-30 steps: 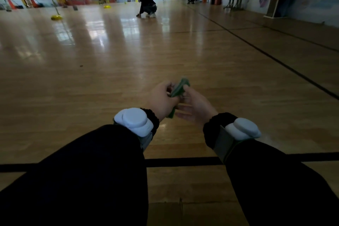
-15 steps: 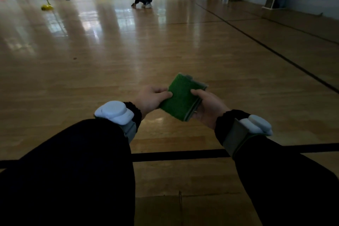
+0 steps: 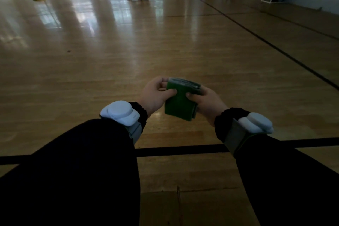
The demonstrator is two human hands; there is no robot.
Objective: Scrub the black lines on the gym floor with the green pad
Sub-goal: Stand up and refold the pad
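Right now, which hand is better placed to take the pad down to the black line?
Hard to call; slightly the right hand. Both hands grip the pad, left hand too, above the line.

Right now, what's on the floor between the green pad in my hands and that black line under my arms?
Nothing but bare wooden floor in the head view: the green pad is held up by both hands, above the black line.
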